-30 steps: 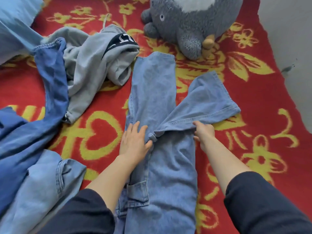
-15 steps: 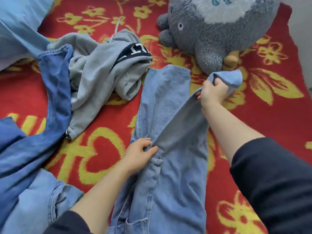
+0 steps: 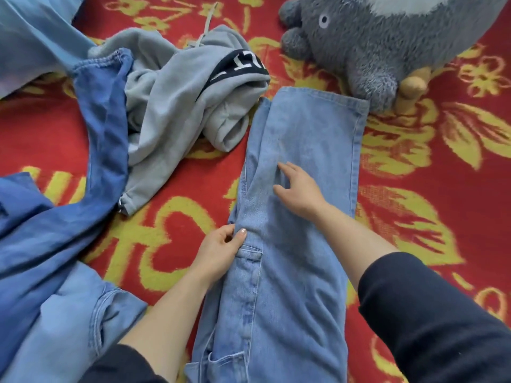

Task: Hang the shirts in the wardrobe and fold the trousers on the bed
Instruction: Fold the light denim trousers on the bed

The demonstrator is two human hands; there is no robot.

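Light blue jeans (image 3: 304, 128) lie lengthwise down the centre of the frame on a bed's red and yellow floral blanket (image 3: 442, 205). The left hand (image 3: 221, 252) pinches their left edge by a pocket; the right hand (image 3: 298, 189) presses flat on the denim, fingers spread. A grey hoodie (image 3: 171, 106) and darker denim (image 3: 55, 230) sit left, a grey plush toy (image 3: 373, 45) upper right.

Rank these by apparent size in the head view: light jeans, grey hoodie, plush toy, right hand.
1. light jeans
2-3. grey hoodie and plush toy: they look about alike, and the frame crops the toy, so unranked.
4. right hand
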